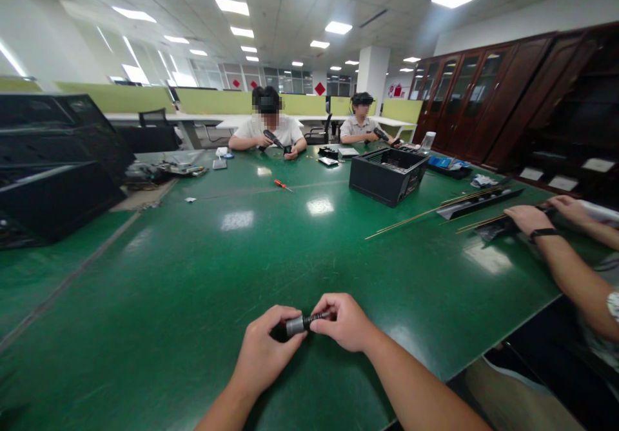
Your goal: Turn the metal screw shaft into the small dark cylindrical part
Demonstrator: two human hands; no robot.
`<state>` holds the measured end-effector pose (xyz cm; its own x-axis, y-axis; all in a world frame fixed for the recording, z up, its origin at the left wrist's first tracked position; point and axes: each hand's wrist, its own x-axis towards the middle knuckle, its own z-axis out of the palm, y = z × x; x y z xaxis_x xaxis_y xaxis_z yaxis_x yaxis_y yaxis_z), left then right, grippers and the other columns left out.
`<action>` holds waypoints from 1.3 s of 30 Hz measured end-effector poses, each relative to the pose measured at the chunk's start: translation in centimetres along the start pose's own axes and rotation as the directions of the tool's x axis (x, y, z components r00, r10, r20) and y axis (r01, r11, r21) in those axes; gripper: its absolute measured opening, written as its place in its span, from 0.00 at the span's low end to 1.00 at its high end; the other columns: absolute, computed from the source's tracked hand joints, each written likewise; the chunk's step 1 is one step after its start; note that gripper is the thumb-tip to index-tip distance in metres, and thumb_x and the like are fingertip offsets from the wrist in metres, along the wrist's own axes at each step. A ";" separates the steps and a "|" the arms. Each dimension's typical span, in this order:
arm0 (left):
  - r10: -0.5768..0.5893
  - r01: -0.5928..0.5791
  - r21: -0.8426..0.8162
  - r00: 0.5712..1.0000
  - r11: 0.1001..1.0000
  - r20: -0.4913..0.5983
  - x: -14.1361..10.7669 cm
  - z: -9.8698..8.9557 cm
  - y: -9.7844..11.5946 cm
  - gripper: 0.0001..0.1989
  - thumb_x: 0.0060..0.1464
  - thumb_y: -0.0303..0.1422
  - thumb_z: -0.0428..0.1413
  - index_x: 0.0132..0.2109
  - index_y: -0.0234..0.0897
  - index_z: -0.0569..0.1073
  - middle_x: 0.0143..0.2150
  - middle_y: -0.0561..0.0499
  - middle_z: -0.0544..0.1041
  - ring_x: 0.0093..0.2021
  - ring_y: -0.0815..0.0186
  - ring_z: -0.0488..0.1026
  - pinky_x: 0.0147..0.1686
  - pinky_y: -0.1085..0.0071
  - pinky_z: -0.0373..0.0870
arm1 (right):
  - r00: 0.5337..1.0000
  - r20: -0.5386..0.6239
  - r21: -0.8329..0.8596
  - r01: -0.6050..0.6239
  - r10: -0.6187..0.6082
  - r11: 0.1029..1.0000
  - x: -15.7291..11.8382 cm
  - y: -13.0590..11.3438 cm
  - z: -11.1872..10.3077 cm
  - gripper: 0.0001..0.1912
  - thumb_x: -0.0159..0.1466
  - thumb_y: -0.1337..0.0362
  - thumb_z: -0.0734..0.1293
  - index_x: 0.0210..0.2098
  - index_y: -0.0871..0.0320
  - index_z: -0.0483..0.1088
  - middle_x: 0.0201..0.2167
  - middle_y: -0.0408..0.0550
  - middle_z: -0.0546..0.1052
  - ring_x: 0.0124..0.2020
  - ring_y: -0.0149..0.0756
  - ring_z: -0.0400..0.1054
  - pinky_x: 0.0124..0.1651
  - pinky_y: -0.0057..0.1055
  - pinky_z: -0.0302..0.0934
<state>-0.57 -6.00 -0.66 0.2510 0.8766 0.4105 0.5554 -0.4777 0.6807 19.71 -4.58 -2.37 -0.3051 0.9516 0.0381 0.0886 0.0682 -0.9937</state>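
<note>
Low in the head view, over the green table, my two hands meet on one small part. My left hand (265, 347) grips the grey metal cylinder (294, 326), thumb and fingers on opposite sides of it. From its right end runs a thin dark ribbed shaft (314, 318), which looks like a coil or thread. My right hand (345, 322) pinches that shaft between thumb and fingertips, hiding its far end. The part lies nearly level, and its exact kind cannot be made out.
The green table (193, 276) spreads ahead. An orange screwdriver (281, 185) and a black computer case (387, 176) lie farther off. Thin brass-coloured rods (411, 220) are at right, beside a co-worker's hands (529, 218). Two people (268, 131) sit opposite with power drills. Dark cases (53, 166) stand left.
</note>
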 end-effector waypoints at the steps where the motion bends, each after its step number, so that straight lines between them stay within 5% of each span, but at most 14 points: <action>1: -0.002 0.002 -0.001 1.000 1.000 -0.001 0.0 0.0 0.0 0.09 0.49 0.31 0.63 0.39 0.41 0.76 0.37 0.53 0.80 0.37 0.64 0.77 0.38 0.70 0.72 | 1.000 0.002 0.003 -0.001 0.001 1.000 0.0 0.1 0.0 0.07 0.53 0.66 0.72 0.31 0.61 0.73 0.21 0.39 0.70 0.21 0.27 0.58 0.26 0.25 0.51; 39: 0.020 -0.019 0.012 1.000 1.000 -0.014 0.2 -0.3 0.2 0.09 0.51 0.34 0.62 0.41 0.39 0.77 0.38 0.49 0.80 0.37 0.61 0.78 0.39 0.68 0.73 | 1.000 0.025 0.052 -0.019 0.018 0.998 0.2 0.3 -0.3 0.08 0.54 0.65 0.72 0.33 0.60 0.71 0.19 0.37 0.66 0.19 0.26 0.57 0.24 0.24 0.52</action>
<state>-0.67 -5.94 -0.30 0.2510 0.8663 0.4320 0.5599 -0.4939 0.6653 19.99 -4.24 -2.64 -0.3272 0.9448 0.0176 0.0455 0.0344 -0.9984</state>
